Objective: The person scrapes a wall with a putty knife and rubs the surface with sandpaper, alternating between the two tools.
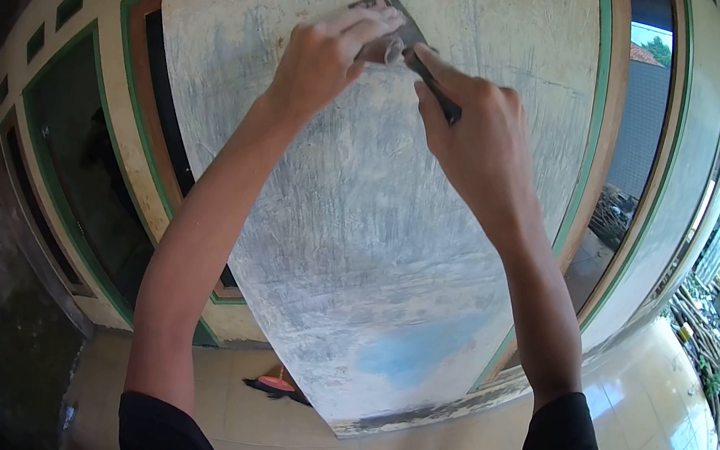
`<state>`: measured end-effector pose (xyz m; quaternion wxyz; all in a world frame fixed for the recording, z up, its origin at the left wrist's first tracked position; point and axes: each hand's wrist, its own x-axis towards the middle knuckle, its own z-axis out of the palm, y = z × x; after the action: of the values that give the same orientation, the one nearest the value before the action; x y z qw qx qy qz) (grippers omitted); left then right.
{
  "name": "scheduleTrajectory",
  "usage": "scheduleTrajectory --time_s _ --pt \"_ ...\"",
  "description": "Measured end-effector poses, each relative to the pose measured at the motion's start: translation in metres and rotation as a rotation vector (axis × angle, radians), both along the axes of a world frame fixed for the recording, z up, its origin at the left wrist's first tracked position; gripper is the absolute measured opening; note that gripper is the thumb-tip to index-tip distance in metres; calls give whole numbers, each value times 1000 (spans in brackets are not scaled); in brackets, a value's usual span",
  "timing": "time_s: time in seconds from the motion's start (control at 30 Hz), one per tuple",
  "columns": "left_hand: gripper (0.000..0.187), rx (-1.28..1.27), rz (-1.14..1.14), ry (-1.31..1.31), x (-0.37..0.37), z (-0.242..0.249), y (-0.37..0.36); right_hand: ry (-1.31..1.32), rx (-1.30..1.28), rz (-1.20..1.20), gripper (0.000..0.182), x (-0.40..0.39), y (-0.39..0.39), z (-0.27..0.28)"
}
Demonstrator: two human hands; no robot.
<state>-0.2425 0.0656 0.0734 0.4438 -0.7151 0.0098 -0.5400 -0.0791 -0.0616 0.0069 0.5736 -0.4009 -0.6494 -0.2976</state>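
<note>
High on the painted wall (pixel 340 167), both of my hands are on a flat scraper (pixel 412 22) with a dark blade and a black handle. My right hand (pixel 482 122) is wrapped round the handle, its index finger stretched along it toward the blade. From the other side my left hand (pixel 334 46) grips the blade, its fingers pressed together over the face and dusted pale. A small curled, whitish piece shows beside the left fingers. Part of the blade is hidden under them. The wall around the tool is patchy white and grey, with streaks and scratches.
Green-trimmed window frames (pixel 98 124) stand at the left, a doorway (pixel 630 171) at the right. Below is a tiled floor (pixel 231 419) with a red-and-black object (pixel 275 385) by the wall's foot. A pale blue patch (pixel 405 351) marks the lower wall. Sticks (pixel 714 358) are heaped outside.
</note>
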Motion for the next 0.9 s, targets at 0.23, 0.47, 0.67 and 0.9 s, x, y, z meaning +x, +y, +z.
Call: scheduleTrajectory --time_s 0.23,0.47,0.67,0.9 --pt "49 -19 66 13 0 19 7 -25 -29 -20 30 5 -1 20" --pt "47 11 51 27 -1 -9 -2 -104 -9 -60 30 8 -4 -3" --pt "45 23 95 -12 3 30 8 -65 3 -19 31 9 2 31" --pt "42 -75 50 -5 -11 -28 -3 -95 -36 -85 34 -5 1 -18"
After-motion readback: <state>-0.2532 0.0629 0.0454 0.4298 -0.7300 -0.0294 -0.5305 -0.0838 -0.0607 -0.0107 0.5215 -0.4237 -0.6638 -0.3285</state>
